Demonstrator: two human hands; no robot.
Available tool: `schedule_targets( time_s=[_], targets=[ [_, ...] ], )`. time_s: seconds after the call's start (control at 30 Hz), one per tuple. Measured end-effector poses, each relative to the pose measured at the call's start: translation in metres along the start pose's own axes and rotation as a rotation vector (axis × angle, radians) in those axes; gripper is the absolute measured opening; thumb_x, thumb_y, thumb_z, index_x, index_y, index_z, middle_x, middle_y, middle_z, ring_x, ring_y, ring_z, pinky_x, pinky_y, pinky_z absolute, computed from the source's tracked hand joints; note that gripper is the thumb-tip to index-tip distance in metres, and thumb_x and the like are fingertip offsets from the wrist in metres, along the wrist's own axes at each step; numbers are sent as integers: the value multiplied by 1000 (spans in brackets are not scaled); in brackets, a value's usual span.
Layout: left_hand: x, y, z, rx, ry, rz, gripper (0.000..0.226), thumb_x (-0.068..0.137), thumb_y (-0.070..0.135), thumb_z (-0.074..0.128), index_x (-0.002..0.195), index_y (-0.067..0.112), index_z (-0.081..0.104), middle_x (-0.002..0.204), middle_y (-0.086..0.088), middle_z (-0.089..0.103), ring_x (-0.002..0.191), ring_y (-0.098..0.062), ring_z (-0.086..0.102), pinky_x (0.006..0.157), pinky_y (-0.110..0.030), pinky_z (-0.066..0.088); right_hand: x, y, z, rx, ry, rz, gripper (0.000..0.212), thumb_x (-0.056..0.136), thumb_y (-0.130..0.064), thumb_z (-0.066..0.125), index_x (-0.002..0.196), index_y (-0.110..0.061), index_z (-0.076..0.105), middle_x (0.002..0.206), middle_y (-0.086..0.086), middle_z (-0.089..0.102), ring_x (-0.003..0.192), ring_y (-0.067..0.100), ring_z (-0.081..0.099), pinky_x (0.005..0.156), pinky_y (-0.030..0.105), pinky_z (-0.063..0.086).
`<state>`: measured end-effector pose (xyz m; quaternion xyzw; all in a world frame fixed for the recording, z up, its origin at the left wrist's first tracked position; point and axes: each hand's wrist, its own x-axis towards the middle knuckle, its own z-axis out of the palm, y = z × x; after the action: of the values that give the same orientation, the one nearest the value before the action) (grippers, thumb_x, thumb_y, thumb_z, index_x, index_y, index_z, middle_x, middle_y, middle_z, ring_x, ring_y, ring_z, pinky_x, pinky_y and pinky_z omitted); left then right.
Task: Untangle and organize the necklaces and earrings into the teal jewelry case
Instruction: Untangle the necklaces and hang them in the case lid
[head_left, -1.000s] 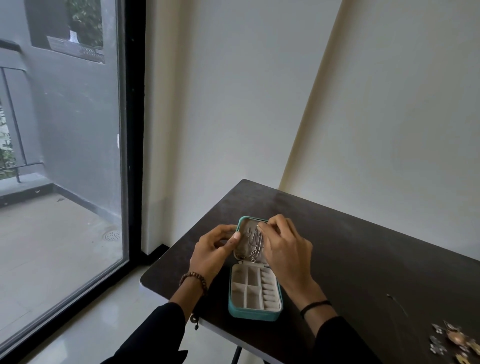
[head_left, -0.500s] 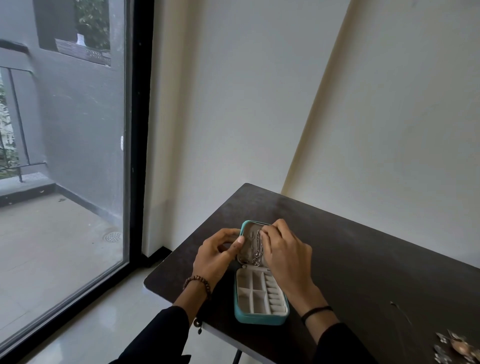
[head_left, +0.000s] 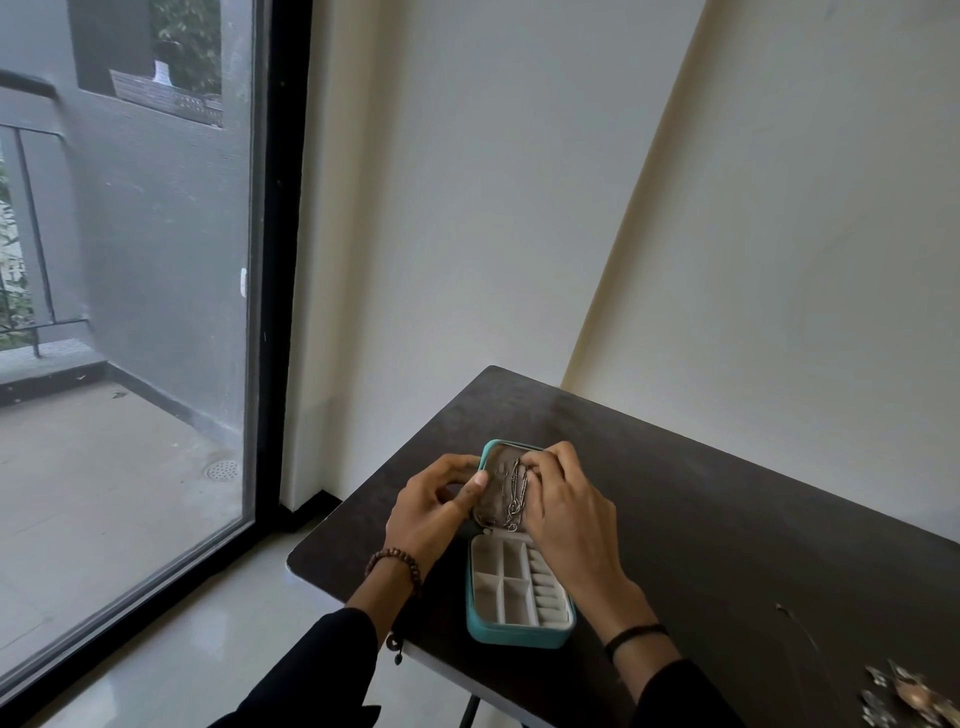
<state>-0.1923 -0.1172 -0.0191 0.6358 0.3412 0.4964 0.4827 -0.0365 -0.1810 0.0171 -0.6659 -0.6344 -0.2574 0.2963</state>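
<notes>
Both hands have barely shifted: left hand (head_left: 436, 512) braces the teal jewelry case (head_left: 519, 636) lid, right hand (head_left: 563, 506) grip pinched on necklaces (head_left: 516, 496)

Open teal jewelry case (head_left: 519, 636) with pale grey divided compartments lay near the left front edge of the dark brown table (head_left: 727, 519), lid raised toward the far side. Left hand (head_left: 431, 514), brown bead bracelet on wrist, gripped the lid's left edge, thumb on the inner lining. Right hand (head_left: 569, 512), black band on wrist, pinched thin silver chain necklaces (head_left: 515, 493) against the inside of the lid. Loose metallic earrings (head_left: 904, 699) sat at the table's right front corner, well apart from the case.
</notes>
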Motion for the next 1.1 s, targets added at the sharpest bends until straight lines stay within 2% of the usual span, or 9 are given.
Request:
schedule_targets(
  time_s=[0.27,0.5,0.67,0.8,0.93,1.1],
  targets=[
    [1,-2,0,1,10,3,21,84,50,69,102,40,70,95,14,75,89,-8,71,84,-47,59,-1,-2,2,-9,9,13,20,87,-9,73,104,-19,68,104,-6,62,76,14,68,42,28,49],
    [2,-1,-1,2,21,5,16,90,39,70,104,34,71,96,14,75,89,-7,71,83,-45,59,-3,-5,8,-21,32,2,32,78,-4,79,108,-17,74,109,-6,68,71,13,71,42,24,49],
    [3,-4,-1,10,17,4,15,90,41,70,104,36,70,96,14,75,90,-7,70,83,-45,59,-6,-7,10,31,-4,56,26,89,-8,70,114,-16,70,114,-6,66,74,16,72,47,29,57],
    [2,-4,-1,7,14,11,18,88,46,69,104,37,70,97,13,75,91,-9,71,84,-46,59,0,-12,6,78,-56,159,15,94,-15,58,107,-23,62,111,-7,57,79,18,66,53,36,55],
    [2,-3,-1,4,12,13,16,90,41,69,105,37,69,98,14,74,90,-7,71,83,-45,60,4,-13,2,99,-55,161,10,96,-17,56,104,-21,61,107,-6,55,82,17,64,55,31,52],
    [0,0,-1,-7,4,27,19,91,37,69,109,33,68,100,14,74,89,-6,70,82,-43,60,-2,-12,1,160,-44,162,17,98,-17,59,114,-21,61,115,-9,58,89,13,67,59,25,52]
  ],
)
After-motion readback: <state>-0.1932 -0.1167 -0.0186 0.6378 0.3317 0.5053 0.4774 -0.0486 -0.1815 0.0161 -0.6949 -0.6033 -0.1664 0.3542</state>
